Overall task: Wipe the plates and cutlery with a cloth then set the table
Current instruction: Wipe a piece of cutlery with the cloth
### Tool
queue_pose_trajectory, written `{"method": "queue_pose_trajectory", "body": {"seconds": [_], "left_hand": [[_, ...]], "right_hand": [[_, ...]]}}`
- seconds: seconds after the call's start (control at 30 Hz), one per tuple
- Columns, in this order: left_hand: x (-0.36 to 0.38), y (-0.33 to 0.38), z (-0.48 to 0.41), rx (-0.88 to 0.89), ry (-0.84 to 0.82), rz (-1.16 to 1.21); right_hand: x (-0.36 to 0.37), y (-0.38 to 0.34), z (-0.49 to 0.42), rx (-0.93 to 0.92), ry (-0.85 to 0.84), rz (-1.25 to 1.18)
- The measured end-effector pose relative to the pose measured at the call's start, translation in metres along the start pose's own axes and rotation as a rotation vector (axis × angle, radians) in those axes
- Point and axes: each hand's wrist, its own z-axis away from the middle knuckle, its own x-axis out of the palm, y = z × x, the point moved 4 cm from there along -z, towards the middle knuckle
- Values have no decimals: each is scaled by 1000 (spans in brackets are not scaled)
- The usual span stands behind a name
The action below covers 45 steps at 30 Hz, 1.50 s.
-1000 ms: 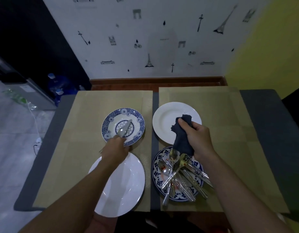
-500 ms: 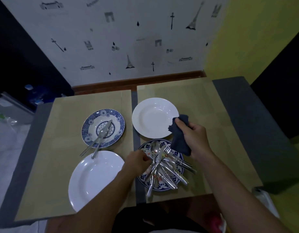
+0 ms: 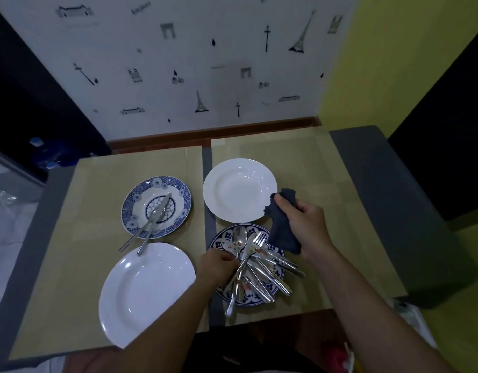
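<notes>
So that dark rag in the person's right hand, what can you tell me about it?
The cloth is a dark blue-grey rag of soft fabric, crumpled. The right hand grips it round the middle: one bunched end sticks up above the fingers, the other hangs below the fist. It sits beside the far white plate and by the edge of the patterned plate piled with cutlery. Whether it touches either plate cannot be told.

Left hand [image 3: 217, 267] from far patterned plate [image 3: 157, 181] (utensils [image 3: 154, 219] there now) onto cutlery pile [image 3: 264, 273].
</notes>
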Motion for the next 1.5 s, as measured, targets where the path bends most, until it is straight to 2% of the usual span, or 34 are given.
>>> {"method": "queue_pose_trajectory", "body": {"seconds": [0.27, 0.63, 0.77, 0.93, 1.07, 1.27, 1.43, 1.5], "left_hand": [[-15, 4, 5, 31, 140, -95], [-55, 45, 21, 230, 273, 109], [-64, 65, 26, 286, 235, 259], [-64, 82, 35, 361, 58, 463], [-68, 89, 43, 347, -35, 613], [-82, 99, 47, 346, -145, 593], [-83, 99, 45, 329, -120, 597], [-80, 100, 47, 321, -130, 608]], "right_hand": [[8, -4, -2, -2, -28, 4], [29, 7, 3, 47, -151, 164], [39, 10, 5, 39, -170, 212], [52, 8, 10, 89, -226, 129], [52, -8, 2, 33, -151, 90], [46, -24, -14, -134, 100, 80], [47, -16, -18, -80, -12, 124], [45, -18, -19, -108, -1, 129]]}}
